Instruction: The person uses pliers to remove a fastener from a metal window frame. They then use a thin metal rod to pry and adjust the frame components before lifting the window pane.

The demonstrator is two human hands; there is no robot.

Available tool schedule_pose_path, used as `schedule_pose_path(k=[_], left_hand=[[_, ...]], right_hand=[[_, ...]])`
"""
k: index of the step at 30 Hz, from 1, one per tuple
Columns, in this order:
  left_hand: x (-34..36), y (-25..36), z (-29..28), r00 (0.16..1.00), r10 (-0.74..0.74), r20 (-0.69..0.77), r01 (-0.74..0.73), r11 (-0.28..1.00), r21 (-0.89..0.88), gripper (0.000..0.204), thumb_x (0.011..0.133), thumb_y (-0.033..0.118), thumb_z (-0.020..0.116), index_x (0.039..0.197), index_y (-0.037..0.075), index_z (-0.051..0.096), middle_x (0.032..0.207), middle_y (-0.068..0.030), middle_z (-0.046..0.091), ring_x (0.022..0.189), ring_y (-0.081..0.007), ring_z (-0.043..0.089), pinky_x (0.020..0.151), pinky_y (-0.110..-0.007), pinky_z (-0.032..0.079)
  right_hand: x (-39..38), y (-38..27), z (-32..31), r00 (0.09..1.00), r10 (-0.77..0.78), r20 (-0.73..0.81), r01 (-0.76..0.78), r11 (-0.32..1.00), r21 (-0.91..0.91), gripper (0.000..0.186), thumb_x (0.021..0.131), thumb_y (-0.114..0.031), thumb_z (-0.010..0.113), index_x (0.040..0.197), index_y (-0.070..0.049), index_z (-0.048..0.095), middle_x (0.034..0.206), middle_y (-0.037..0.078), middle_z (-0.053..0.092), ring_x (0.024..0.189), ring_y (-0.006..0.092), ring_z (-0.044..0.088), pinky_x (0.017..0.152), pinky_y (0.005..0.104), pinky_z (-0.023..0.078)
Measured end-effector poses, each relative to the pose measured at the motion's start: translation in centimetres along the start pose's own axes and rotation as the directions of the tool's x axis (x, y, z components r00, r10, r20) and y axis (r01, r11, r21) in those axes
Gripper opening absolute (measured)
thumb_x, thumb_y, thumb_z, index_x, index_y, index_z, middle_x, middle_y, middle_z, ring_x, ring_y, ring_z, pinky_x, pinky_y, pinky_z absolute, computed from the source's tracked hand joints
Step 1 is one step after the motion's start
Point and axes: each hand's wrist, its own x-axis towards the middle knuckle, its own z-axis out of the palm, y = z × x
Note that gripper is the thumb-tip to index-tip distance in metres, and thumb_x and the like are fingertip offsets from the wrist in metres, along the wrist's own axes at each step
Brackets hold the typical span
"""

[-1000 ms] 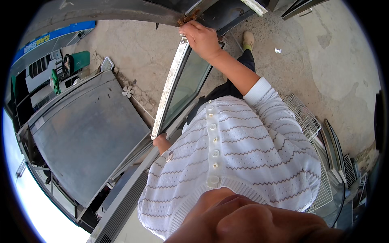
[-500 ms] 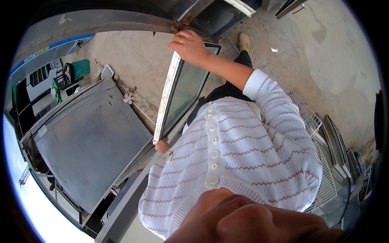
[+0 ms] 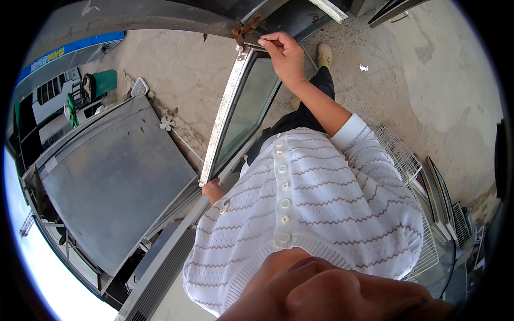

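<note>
A glass door (image 3: 244,109) with a worn silver-white frame stands tilted in front of my body. My left hand (image 3: 213,191) closes around the frame's near end; its fingers are partly hidden behind the frame. At the far end, my right hand (image 3: 286,58) is just right of the door's top corner, thumb and forefinger brought together. Whether anything small is between those fingertips cannot be made out. Beside them, a rusty bracket (image 3: 240,33) hangs from the dark metal cabinet frame (image 3: 160,22), close to a small round fitting (image 3: 239,48) on the door's corner.
A large grey metal panel (image 3: 115,182) lies to the left, with a white fan blade (image 3: 167,123) on the concrete floor (image 3: 166,64) beside it. White wire racks (image 3: 399,152) and long frames (image 3: 440,198) lean at the right. A scrap of white paper (image 3: 364,68) lies farther off.
My right hand has let go of the door's far corner and moved right, uncovering the corner and its round fitting. My left hand keeps its hold on the near end.
</note>
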Motion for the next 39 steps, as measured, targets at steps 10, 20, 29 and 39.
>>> schedule_pose_path(k=[10,20,29,39], left_hand=[[2.3,-2.0,1.1,0.692,-0.363,0.623,0.266,0.932,0.248,0.062,0.071,0.038,0.067,0.129,0.022,0.051,0.135,-0.0022,0.049,0.119,-0.0165,0.050,0.091,-0.029,0.044],[2.0,-3.8,3.2,0.752,-0.329,0.572,0.230,0.943,0.241,0.063,0.069,0.037,0.070,0.127,0.021,0.052,0.133,-0.0036,0.051,0.118,-0.0175,0.051,0.091,-0.030,0.044],[2.2,-2.9,2.6,0.726,-0.359,0.586,0.222,0.930,0.294,0.059,0.071,0.037,0.070,0.126,0.024,0.053,0.132,-0.0036,0.051,0.117,-0.0178,0.052,0.090,-0.030,0.045],[1.9,-1.8,0.5,0.755,-0.391,0.526,0.319,0.920,0.226,0.056,0.071,0.037,0.068,0.124,0.024,0.055,0.131,-0.0046,0.052,0.118,-0.0176,0.051,0.091,-0.030,0.044]], right_hand=[[2.8,4.2,-0.6,0.883,0.445,0.147,-0.461,0.767,0.447,0.013,0.086,-0.011,0.065,0.092,-0.001,0.059,0.088,0.008,0.066,0.079,0.0152,0.066,0.067,0.0246,0.053],[3.2,5.1,-0.2,0.846,0.510,0.157,-0.517,0.711,0.477,0.016,0.086,-0.012,0.065,0.093,0.001,0.058,0.091,0.011,0.066,0.082,0.0199,0.066,0.070,0.0299,0.056],[3.3,5.7,0.3,0.742,0.649,0.169,-0.613,0.555,0.562,0.016,0.085,-0.011,0.066,0.091,0.002,0.058,0.089,0.012,0.065,0.079,0.0193,0.066,0.072,0.0308,0.058],[3.5,5.5,0.5,0.872,0.481,0.088,-0.462,0.751,0.471,0.014,0.083,-0.007,0.067,0.088,0.004,0.058,0.085,0.013,0.065,0.075,0.0194,0.067,0.070,0.0286,0.057]])
